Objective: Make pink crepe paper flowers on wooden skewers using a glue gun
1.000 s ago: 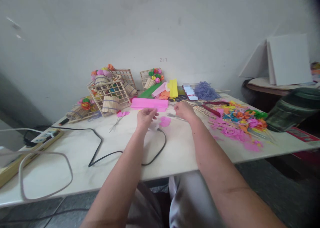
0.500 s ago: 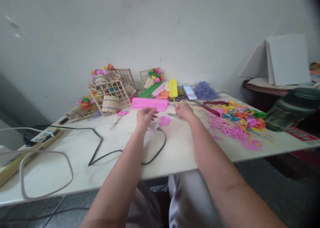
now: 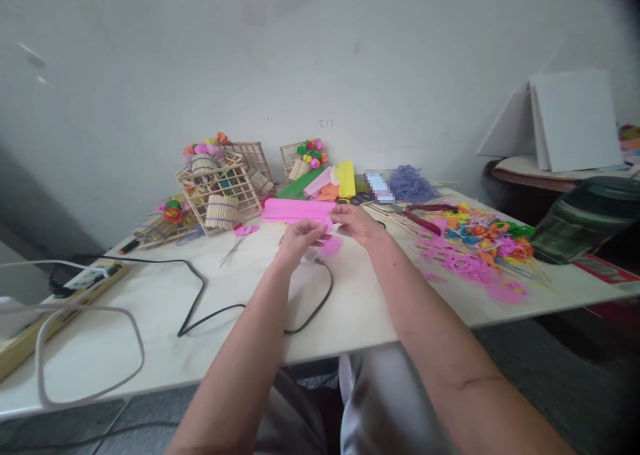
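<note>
Over the middle of the table my left hand (image 3: 301, 237) is closed in a pinch, with a small pink paper piece (image 3: 326, 222) at its fingertips. Close on its right, my right hand (image 3: 356, 224) also has thumb and fingers drawn together at that piece; whatever else lies in its grip is too small to make out. Below the fingers a pink paper petal (image 3: 331, 245) lies on the table. A white object with a black cable (image 3: 327, 288) is partly hidden by my left hand. Just behind sits a folded pink paper sheet (image 3: 297, 210).
Left of my hands lie pink petals on wires (image 3: 244, 231) and stick baskets (image 3: 220, 195) with paper flowers. Red-handled pliers (image 3: 425, 218), a pile of paper scraps (image 3: 480, 252) and a dark green bottle (image 3: 583, 222) stand right. A power strip (image 3: 83, 285) edges the left.
My right hand has moved left from the tools, up to my left hand. My left hand has shifted slightly right, and the pink piece now shows between the fingertips.
</note>
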Demonstrator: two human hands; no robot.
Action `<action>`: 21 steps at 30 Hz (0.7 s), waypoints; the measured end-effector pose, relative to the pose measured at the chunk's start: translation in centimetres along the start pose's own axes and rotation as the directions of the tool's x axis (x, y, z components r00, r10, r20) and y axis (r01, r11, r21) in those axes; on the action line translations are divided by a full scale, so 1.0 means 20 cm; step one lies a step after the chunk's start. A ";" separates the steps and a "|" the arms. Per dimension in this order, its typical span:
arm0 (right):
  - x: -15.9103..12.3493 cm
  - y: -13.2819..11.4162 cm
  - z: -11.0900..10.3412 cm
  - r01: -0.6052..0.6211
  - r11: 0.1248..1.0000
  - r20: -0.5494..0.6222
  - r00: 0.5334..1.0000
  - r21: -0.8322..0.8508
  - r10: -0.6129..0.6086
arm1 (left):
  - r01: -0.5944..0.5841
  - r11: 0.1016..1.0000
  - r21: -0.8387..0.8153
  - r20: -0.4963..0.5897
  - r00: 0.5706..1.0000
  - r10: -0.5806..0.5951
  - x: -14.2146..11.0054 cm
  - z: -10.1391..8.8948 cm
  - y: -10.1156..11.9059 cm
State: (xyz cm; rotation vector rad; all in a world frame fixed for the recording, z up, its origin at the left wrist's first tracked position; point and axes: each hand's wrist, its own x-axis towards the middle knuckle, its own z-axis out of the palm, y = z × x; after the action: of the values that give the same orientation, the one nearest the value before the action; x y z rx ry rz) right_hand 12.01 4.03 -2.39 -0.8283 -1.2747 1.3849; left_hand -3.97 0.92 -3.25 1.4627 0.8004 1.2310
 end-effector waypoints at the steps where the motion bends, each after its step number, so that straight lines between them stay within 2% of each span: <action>1: 0.00 0.01 0.01 -0.006 1.000 -0.005 1.000 0.012 0.006 | 0.005 1.000 0.013 0.007 1.000 -0.006 0.00 0.00 0.00; 4: 0.00 0.02 0.04 -0.019 0.999 0.032 0.999 0.042 0.018 | 0.027 0.999 0.045 0.004 1.000 -0.027 0.00 0.00 0.00; 7: -0.01 0.01 0.03 0.023 0.998 0.089 0.996 0.058 -0.028 | 0.064 0.997 0.046 0.064 0.996 -0.067 -0.01 0.00 -0.01; 10: -0.01 0.00 0.01 0.098 0.992 0.068 0.992 0.075 -0.103 | 0.093 0.994 0.051 0.156 0.983 -0.100 -0.02 0.00 -0.01; 13: -0.01 0.00 0.01 0.137 0.989 0.041 0.989 0.062 -0.140 | 0.101 0.993 0.068 0.190 0.975 -0.112 -0.02 0.01 -0.01; 18: 0.00 0.02 0.03 0.114 0.993 0.081 0.990 0.033 -0.117 | 0.023 0.998 0.061 0.052 0.998 -0.026 -0.01 0.00 -0.01; 21: 0.00 0.03 0.03 0.113 0.993 0.072 0.991 0.024 -0.114 | 0.007 0.997 0.078 0.030 0.999 -0.010 0.00 0.00 -0.02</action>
State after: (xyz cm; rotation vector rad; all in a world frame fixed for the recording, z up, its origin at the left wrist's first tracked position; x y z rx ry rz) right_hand 11.28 3.92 -2.78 -0.6859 -1.3417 1.3454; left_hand -3.97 0.99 -3.69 1.5362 0.8414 1.1797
